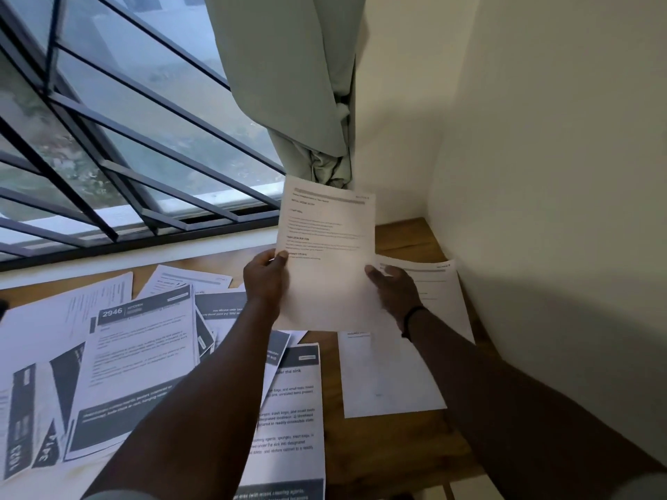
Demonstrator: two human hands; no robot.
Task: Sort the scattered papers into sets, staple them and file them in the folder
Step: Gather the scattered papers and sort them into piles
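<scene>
I hold one white printed sheet (325,247) upright above the wooden table (408,236). My left hand (265,279) pinches its left edge and my right hand (391,290) grips its lower right edge. Under my right arm a small stack of white sheets (389,377) lies flat near the wall. Scattered papers (137,355) with dark headers, one numbered 2946, cover the table's left half and overlap each other. No stapler or folder is in view.
A barred window (119,138) runs along the table's far side, with a pale green curtain (299,84) bunched in the corner. A cream wall (541,157) closes the right side. The table's near edge (433,478) shows at bottom right.
</scene>
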